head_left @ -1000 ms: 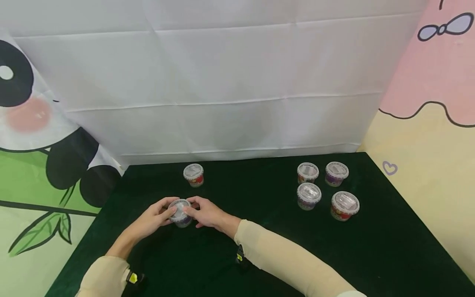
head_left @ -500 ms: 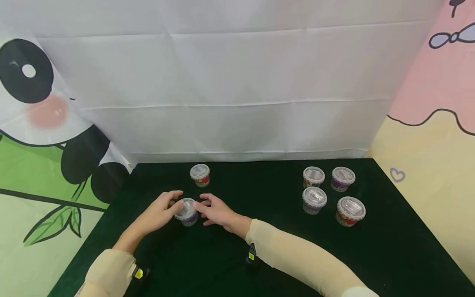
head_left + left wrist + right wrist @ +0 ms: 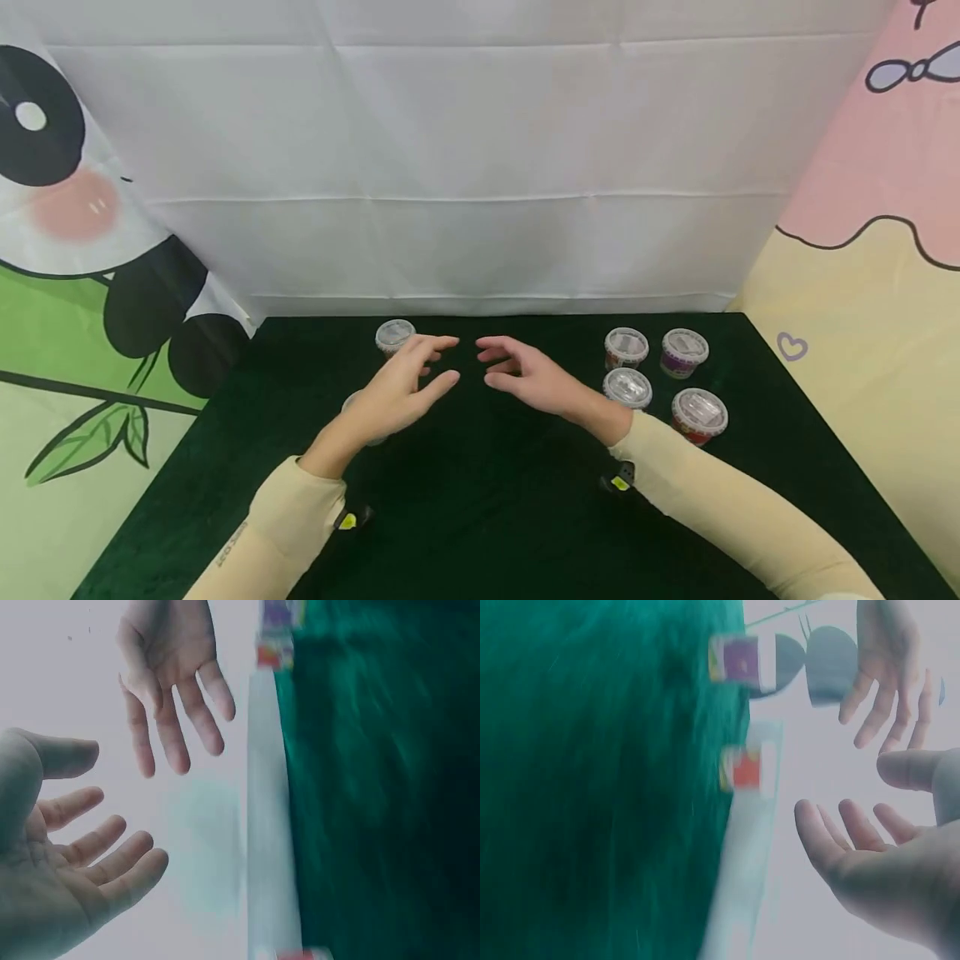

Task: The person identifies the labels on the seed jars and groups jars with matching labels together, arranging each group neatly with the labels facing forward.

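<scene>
Both hands are raised over the table, holding nothing. My left hand (image 3: pixel 396 390) has its fingers relaxed and pointing right. It covers most of a lidded tub (image 3: pixel 349 401), whose lid edge peeks out behind the wrist. Just beyond its fingers stands another clear-lidded tub (image 3: pixel 394 334), partly hidden. Facing it across a small gap, my right hand (image 3: pixel 534 380) has loosely bent fingers. In the right wrist view a purple-labelled tub (image 3: pixel 741 660) and a red-labelled tub (image 3: pixel 745 769) are blurred.
At the right stand several lidded tubs: a back one (image 3: pixel 626 347), a purple one (image 3: pixel 683 353), a front one (image 3: pixel 627 388) partly behind the right forearm, and a red one (image 3: pixel 699 414). A dark green cloth (image 3: pixel 480 525) covers the table; a white curtain (image 3: pixel 480 167) hangs behind.
A second ago both hands held the purple-labelled tub at the left. They have let go of it and moved up and right, the right hand farther. The tub stays on the table.
</scene>
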`<state>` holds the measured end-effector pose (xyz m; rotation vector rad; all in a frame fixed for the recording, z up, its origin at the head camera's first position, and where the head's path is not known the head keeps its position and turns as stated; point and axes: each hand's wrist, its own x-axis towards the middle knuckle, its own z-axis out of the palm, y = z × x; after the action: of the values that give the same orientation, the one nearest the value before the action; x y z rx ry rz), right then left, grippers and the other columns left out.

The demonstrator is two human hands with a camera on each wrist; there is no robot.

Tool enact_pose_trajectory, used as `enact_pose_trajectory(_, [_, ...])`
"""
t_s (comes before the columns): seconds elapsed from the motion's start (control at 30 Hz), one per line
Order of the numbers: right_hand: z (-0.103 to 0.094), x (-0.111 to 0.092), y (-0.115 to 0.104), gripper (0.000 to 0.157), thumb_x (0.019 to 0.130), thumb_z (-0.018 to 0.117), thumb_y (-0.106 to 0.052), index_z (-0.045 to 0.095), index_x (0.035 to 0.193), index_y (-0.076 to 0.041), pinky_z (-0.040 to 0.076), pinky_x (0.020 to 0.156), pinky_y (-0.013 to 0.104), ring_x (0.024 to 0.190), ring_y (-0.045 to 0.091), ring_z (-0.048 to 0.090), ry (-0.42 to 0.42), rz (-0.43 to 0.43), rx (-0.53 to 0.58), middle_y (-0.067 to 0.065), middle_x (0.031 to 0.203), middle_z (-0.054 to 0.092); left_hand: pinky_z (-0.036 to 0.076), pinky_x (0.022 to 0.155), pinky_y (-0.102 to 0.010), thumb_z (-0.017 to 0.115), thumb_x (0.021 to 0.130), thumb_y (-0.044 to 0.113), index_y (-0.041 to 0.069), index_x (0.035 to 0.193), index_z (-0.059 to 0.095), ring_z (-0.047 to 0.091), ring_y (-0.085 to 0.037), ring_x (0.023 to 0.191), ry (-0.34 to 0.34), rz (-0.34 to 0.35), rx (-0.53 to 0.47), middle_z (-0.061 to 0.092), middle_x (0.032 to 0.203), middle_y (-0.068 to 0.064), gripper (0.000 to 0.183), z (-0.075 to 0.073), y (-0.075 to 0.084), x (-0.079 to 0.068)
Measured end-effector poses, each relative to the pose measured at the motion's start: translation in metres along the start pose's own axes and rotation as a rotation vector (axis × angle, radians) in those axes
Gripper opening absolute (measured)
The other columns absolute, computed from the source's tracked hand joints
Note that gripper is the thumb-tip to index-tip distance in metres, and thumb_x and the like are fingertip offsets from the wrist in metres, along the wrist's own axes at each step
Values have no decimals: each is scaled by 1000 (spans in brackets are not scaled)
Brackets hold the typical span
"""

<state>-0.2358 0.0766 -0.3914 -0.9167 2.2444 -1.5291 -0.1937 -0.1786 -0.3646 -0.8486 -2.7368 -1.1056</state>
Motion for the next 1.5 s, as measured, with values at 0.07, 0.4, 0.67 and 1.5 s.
enact_pose_trajectory(0.07, [-20,-17,2,52,105,58,-16,40,153,-13,48,103,49,129,35,52,35,-8,-55,13,145,51,50,98,-47,58,105,33,14,150,45,51,-30,129,-39,32,-29,45,144,-11,51,11,12,13])
enact_pose_trajectory(0.4, [-91,-90,23,52,103,61,-13,41,151,-8,47,101,57,129,37,53,124,-13,-385,16,145,51,51,98,-41,59,104,33,12,153,40,55,-28,126,-219,55,-115,44,145,-11,56,74,44,68])
enact_pose_trajectory(0.67, [-126,-128,55,57,94,61,7,45,148,-2,46,100,61,124,39,53,149,4,-608,20,139,52,50,98,-34,61,103,38,14,156,32,56,-23,124,-369,-95,-163,41,145,-11,65,130,46,85])
enact_pose_trajectory(1.5, [-114,-142,83,81,91,78,-23,34,152,7,45,96,64,103,36,66,95,103,-897,21,119,67,49,98,-28,62,101,40,14,164,4,52,-25,124,-431,-82,-223,31,147,-12,90,183,68,91])
